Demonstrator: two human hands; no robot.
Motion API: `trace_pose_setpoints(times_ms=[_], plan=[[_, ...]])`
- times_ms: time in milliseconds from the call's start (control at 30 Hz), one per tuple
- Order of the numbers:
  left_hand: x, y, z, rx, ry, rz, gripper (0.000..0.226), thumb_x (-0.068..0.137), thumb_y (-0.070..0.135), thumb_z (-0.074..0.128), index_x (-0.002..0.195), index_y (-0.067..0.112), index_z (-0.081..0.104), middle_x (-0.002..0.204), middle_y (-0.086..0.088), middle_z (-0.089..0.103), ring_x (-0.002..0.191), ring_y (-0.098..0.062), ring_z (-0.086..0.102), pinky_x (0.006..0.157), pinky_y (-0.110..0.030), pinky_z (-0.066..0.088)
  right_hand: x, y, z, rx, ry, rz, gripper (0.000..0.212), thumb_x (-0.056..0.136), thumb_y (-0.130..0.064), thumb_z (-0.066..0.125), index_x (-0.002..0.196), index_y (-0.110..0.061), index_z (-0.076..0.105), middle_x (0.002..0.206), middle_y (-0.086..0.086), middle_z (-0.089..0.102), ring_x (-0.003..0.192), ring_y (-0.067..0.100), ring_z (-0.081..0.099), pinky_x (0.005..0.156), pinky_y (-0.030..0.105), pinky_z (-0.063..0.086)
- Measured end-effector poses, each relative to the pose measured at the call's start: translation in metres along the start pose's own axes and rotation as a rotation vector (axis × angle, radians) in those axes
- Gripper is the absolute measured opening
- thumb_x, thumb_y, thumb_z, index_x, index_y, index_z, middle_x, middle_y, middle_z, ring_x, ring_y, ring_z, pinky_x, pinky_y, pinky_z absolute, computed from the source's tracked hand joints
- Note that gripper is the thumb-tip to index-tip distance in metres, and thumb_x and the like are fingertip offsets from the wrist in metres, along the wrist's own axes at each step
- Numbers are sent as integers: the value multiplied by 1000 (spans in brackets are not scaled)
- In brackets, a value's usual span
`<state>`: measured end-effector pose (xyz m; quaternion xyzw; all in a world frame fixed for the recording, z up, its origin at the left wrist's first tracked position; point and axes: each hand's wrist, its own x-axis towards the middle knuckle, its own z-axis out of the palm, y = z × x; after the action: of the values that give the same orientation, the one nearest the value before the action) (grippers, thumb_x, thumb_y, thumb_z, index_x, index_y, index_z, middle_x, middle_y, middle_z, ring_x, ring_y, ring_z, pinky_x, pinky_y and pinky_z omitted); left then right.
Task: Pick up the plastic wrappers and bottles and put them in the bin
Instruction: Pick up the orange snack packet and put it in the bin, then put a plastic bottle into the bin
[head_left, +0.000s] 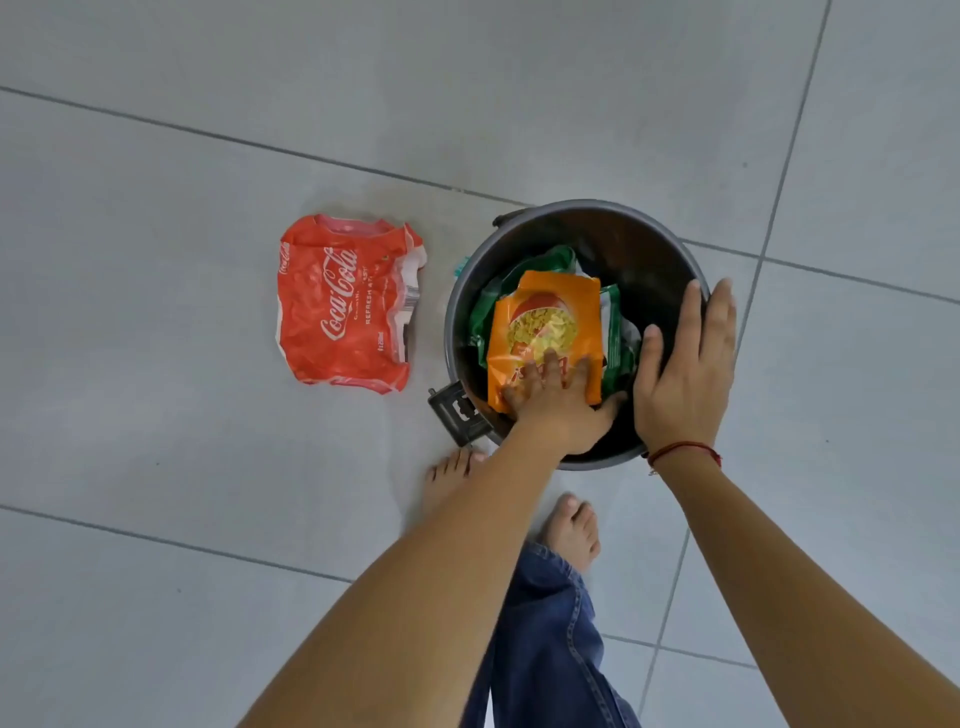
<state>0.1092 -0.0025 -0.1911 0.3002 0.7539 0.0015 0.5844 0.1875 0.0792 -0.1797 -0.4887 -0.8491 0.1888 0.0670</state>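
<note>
A round grey bin (571, 206) stands on the tiled floor. Inside it an orange snack wrapper (550, 317) lies on top of green wrappers (550, 260). My left hand (556, 405) reaches into the bin and lies flat on the near end of the orange wrapper, fingers spread and thumb out to the right. My right hand (685, 374) hovers over the bin's right rim, fingers straight, holding nothing. A crumpled red Coca-Cola wrapper (337, 306) lies flat on the floor just left of the bin.
The bin's black foot pedal (457, 415) sticks out at its near-left side. My bare feet (452, 478) (571, 530) stand right in front of the bin, and one leg is in blue jeans (545, 623). Grey floor tiles (156, 467) stretch all around.
</note>
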Motion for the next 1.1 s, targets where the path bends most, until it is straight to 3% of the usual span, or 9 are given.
trace_pose_setpoints(times_ms=[100,233,367,567,700,767,867,967,1100], plan=[[-27,-2,-27,-23,123,166,66,94,55,36,146,14,26,154,-16,21,140,-36,19,111,-54,24,0,-1,-1,-1,0,-1,51,99,-26,39,145,-9,26,155,19,19,142,34,19,113,42,22],[-74,-28,-79,-375,748,555,27,97,25,48,118,11,59,105,3,66,96,-8,61,83,-18,50,0,-1,-1,-18,-7,1,51,99,-28,37,145,-9,25,155,19,19,142,35,18,111,47,25],[-38,-89,-116,-521,1188,232,16,95,24,50,99,14,63,87,5,63,83,-16,62,70,-21,49,-1,1,2,-46,8,-5,52,99,-30,36,145,-8,26,154,21,20,142,36,19,110,49,27],[83,-147,-88,305,503,112,29,89,14,54,117,3,54,116,-19,55,109,-34,52,87,-44,47,-2,6,6,-49,51,-31,53,99,-32,35,145,-8,26,154,21,20,142,35,20,110,46,27],[54,-161,109,101,56,-217,25,58,4,80,80,4,67,79,-16,67,70,-32,66,62,-38,54,-1,8,8,-52,86,-32,53,99,-33,35,144,-7,29,153,21,23,141,35,22,111,42,25],[56,-176,161,81,147,-144,24,40,-6,78,58,2,64,58,-16,63,45,-33,61,48,-38,53,-2,8,8,-51,90,-33,53,99,-33,35,144,-7,29,153,20,23,141,34,22,111,40,24],[56,-168,145,81,200,-137,33,28,-5,83,54,1,63,54,-16,63,42,-34,59,44,-38,53,-2,7,7,-58,84,-36,53,99,-31,37,145,-7,28,153,20,22,142,34,20,111,39,23],[49,-163,144,114,188,-169,7,53,-2,69,58,0,65,59,-18,64,48,-35,63,51,-40,54,-1,5,6,-63,63,-23,53,99,-30,38,145,-8,26,154,20,22,142,33,19,112,37,20],[77,-199,147,-121,173,-264,10,61,-4,68,70,2,67,69,-19,68,59,-36,65,59,-42,55,-1,3,4,-68,45,-8,52,99,-30,37,145,-8,26,154,19,22,142,33,19,112,36,17]])
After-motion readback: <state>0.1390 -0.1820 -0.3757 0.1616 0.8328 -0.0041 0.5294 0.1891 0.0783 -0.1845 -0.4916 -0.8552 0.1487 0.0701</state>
